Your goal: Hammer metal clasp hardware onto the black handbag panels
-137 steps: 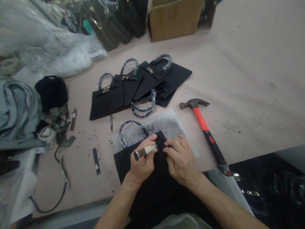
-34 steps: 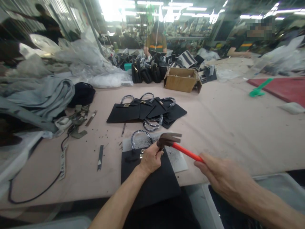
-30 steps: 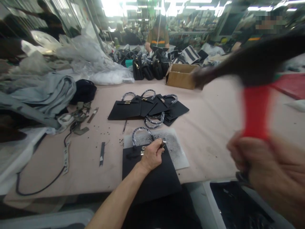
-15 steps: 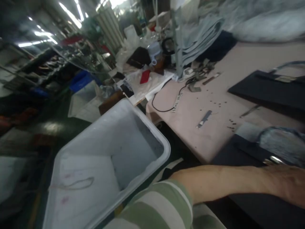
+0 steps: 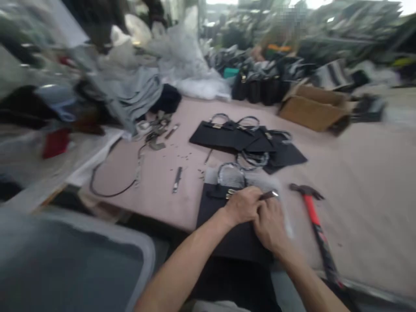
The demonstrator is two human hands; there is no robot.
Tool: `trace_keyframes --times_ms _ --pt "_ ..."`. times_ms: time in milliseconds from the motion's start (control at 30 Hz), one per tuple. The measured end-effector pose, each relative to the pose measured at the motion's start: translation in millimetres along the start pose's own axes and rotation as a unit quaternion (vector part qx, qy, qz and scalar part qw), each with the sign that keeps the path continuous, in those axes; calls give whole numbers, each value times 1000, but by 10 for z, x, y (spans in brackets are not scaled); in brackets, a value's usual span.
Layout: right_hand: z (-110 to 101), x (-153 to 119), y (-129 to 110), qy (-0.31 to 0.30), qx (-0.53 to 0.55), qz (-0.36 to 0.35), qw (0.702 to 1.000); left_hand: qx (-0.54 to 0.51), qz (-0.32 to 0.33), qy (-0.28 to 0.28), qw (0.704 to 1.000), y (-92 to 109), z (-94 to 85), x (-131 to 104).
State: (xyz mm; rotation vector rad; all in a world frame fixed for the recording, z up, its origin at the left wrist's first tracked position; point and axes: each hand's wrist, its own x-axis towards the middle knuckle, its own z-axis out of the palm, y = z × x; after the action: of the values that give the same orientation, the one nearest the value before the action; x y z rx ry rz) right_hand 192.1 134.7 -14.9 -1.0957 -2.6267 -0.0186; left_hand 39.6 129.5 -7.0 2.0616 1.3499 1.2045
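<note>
A black handbag panel (image 5: 224,242) lies at the table's near edge, with a looped handle in clear wrapping (image 5: 229,171) at its top and gold-coloured fittings (image 5: 230,193) below that. My left hand (image 5: 243,203) is closed at the panel's upper part, just right of these fittings. Beside it, almost touching, my right hand (image 5: 271,223) has its fingers bent around a dark strap (image 5: 268,196) with a shiny metal end. The fingertips of both hands are partly hidden, and the picture is slightly blurred.
A claw hammer (image 5: 315,216) with a red and black handle lies to the right. More black bag panels (image 5: 224,136) lie behind. A small metal tool (image 5: 177,180) and dark bits are on the left. A cardboard box (image 5: 315,108) stands farther back; a grey bin (image 5: 143,251) is at lower left.
The view has swung right, away from the bin towards the table. My right hand has come into view, and both hands are now together on the black panel.
</note>
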Motion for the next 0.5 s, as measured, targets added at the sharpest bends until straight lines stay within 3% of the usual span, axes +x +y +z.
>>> trace_keyframes --times_ms 67,133,200,267,333,400,500 --pt "-34 -99 43 18 -28 61 998 -38 42 -3 998 -8 30 -21" --pt "-15 -114 -4 13 -31 92 995 -81 22 58 995 21 -14 -76" --pt "-13 -96 -67 1 -25 116 993 -98 -89 171 976 32 -189 -176" --pt "-47 -80 -109 -18 -15 131 991 -64 -214 246 943 -25 -498 -313" --pt "-97 -74 -124 -30 -2 135 990 32 -290 247 924 -157 -882 -475" --pt "-138 -75 -122 -29 12 137 990 163 -351 208 898 -327 -1245 -642" --pt "-158 -78 -102 -16 34 132 990 304 -407 126 852 -539 -1577 -837"
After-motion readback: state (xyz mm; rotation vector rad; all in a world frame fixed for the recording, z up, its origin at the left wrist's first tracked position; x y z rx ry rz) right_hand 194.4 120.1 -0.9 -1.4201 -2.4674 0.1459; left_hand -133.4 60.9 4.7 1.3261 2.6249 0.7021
